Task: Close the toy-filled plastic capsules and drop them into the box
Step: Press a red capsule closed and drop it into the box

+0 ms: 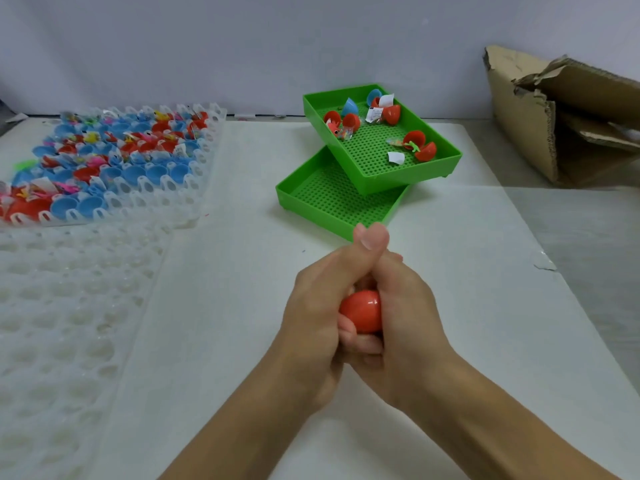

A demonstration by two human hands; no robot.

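Head view — left hand [311, 317], right hand [398, 327] clasped round red capsule [362, 311], cardboard box [568, 123] far right.

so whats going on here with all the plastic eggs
A person is squeezing a red egg-shaped plastic capsule between both hands, left hand and right hand, apparently pressing it closed. More open red and blue capsule halves lie in the upper green perforated plastic tray. The torn brown cardboard box waits at far right.
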